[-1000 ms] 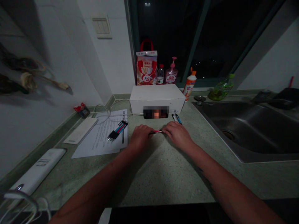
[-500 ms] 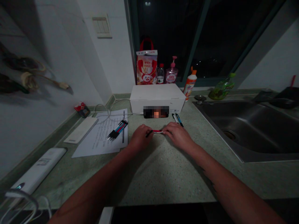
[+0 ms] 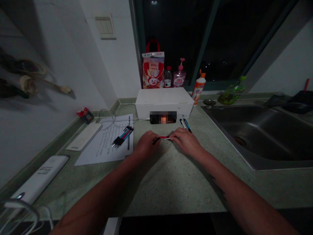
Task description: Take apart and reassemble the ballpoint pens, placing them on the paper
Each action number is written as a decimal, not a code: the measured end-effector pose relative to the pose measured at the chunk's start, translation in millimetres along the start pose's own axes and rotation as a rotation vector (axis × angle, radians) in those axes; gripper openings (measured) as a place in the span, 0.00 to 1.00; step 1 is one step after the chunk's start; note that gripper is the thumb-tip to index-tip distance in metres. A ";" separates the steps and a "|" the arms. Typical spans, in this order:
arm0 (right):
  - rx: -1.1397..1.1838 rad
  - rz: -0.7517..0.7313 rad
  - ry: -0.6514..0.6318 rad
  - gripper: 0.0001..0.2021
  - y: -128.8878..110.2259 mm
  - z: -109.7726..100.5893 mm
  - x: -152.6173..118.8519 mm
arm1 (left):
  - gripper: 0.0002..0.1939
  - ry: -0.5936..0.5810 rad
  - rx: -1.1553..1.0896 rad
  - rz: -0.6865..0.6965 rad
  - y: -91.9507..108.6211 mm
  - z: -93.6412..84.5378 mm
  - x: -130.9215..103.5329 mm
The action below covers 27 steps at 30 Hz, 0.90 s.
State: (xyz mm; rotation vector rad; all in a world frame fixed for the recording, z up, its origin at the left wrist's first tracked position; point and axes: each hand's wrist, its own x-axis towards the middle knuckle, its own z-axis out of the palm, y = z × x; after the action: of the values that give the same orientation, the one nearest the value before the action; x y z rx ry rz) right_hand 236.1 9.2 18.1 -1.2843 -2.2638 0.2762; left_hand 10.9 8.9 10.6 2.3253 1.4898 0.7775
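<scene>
The left hand (image 3: 148, 143) is pinching the left end of a red tube (image 3: 164, 137) and a black piece (image 3: 156, 141); the right hand (image 3: 187, 142) is gripping the tube's other end, apparently along with a thin white rod (image 3: 166, 139); all three parts are sitting between the hands, over the counter (image 3: 168, 186), nearer the person than the phone (image 3: 163, 121) (whether they are touching the counter, I cannot tell).

For handling such slim parts well, a light fingertip pinch is probably serving best, with both wrists bearing steady and tube and rod lining up, so nothing is bending or slipping.

The tube's long axis is running left to right, roughly along the box (image 3: 163, 105); the rod is lying nearly parallel, just nearer the person; the black piece is slanting, its free end pointing left and towards the person; fingers are hiding which tube end is the tip.
</scene>
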 end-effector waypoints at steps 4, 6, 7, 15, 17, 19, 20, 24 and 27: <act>-0.020 0.041 0.006 0.07 8.2 -1.5 0.3 | 0.06 -0.014 0.041 -0.038 -4.4 -1.4 1.3; -0.016 0.072 0.026 0.07 13.8 -2.2 0.0 | 0.06 -0.012 0.068 -0.058 -8.7 -0.9 2.0; -0.007 0.084 0.029 0.06 15.9 -2.5 -0.2 | 0.07 -0.012 0.082 -0.064 -11.0 -0.1 2.4; -0.028 0.065 -0.161 0.07 6.6 2.7 -1.5 | 0.07 -0.046 0.135 -0.074 -14.9 10.6 4.9; -0.049 0.066 -0.154 0.07 5.4 6.8 -1.1 | 0.06 -0.029 0.109 -0.088 -13.7 9.7 5.1; -0.062 0.059 -0.140 0.07 5.5 10.7 -0.5 | 0.06 0.005 0.055 -0.133 -12.8 7.6 4.7; -0.064 0.051 -0.129 0.07 5.4 12.0 -0.2 | 0.06 0.029 0.010 -0.170 -12.2 6.5 4.3; 0.002 0.000 -0.033 0.10 -1.4 10.8 0.1 | 0.11 0.103 -0.260 -0.306 -4.9 5.0 0.8; 0.108 -0.093 -0.004 0.12 -10.6 7.6 -0.5 | 0.10 0.077 -0.467 -0.269 5.3 6.8 -3.0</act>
State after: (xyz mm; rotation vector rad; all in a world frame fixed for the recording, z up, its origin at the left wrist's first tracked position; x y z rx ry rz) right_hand 224.4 3.8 15.9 -1.1214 -2.2715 0.3619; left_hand 17.9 4.4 6.7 1.7338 1.4254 1.0185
